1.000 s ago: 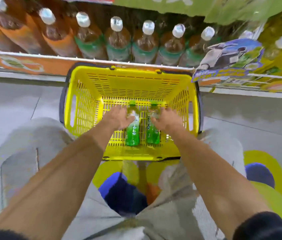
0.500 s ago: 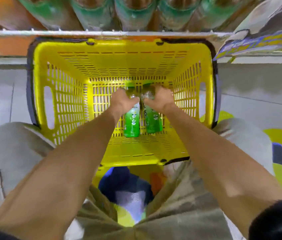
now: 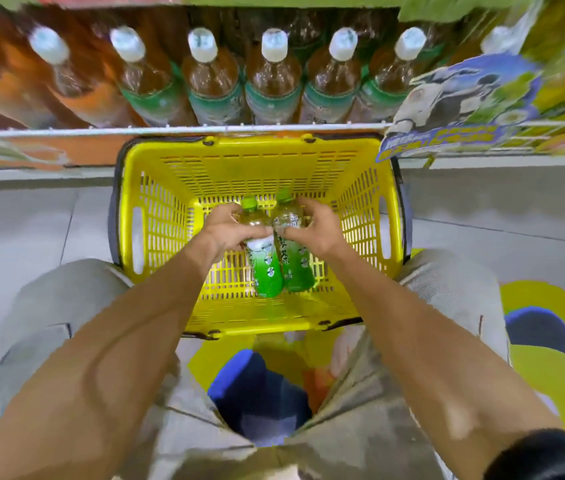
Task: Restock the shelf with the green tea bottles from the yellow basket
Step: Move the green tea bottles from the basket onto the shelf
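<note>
Lying side by side inside the yellow basket, the two green tea bottles touch along their lengths, green caps pointing toward the shelf and bases toward the person. The left bottle has the left grip closed round its clear upper part, fingers curled over the shoulder just below the cap. The right bottle is held the same way by the right grip, thumb and fingers wrapped round the section above the green label. The fingertips of both grips nearly meet between the bottles. Whether the bases rest on the basket's slatted bottom or hang just above it cannot be told.

The basket sits on the grey floor, its far rim up against the foot of the shelf. Behind the shelf's white front rail stands a row of large brown tea bottles with white caps and green labels, with orange-labelled ones further left. A blue and green promotional card hangs off the rail at the right. Knees in grey trousers flank the basket's near end, over a yellow and blue floor decal.
</note>
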Available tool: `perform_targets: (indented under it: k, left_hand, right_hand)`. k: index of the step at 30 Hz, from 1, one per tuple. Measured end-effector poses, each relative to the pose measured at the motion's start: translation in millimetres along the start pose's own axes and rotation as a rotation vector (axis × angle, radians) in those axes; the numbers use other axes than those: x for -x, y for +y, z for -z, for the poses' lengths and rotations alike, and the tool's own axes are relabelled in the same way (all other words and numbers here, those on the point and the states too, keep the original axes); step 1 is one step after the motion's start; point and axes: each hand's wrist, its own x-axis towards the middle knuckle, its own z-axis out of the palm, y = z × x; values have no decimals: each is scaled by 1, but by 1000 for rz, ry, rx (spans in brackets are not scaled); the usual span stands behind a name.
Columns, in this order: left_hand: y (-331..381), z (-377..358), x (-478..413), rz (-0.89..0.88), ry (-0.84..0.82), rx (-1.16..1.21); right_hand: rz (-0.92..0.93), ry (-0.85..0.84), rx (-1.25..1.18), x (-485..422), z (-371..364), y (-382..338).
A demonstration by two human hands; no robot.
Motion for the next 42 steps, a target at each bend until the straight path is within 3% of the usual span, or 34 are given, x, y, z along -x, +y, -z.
perform_targets:
  k: [9,17,24,28,35,39,42]
  left_hand:
    - [86,63,93,-313,136,38]
    - [204,116,222,-635,252,-77]
    - [324,126,321,-928,373,-42]
    - [364,117,326,-942,469,-9]
    - [376,95,288,-864,572,-17]
    - [382,90,283,-886,617,-134]
    - [385,89,282,-941,539,-268]
  right_hand:
    - [286,63,-237,54,68,-107]
    - [650,173,-181,127,171,-223]
    - [878,372,-214,167,274,-309]
    - [885,437,-180,156,307,-329]
    - [777,446,-103,123,314,-317]
    - [704,414,-80,121,314,-325]
    - [660,445,-76,118,315,-327]
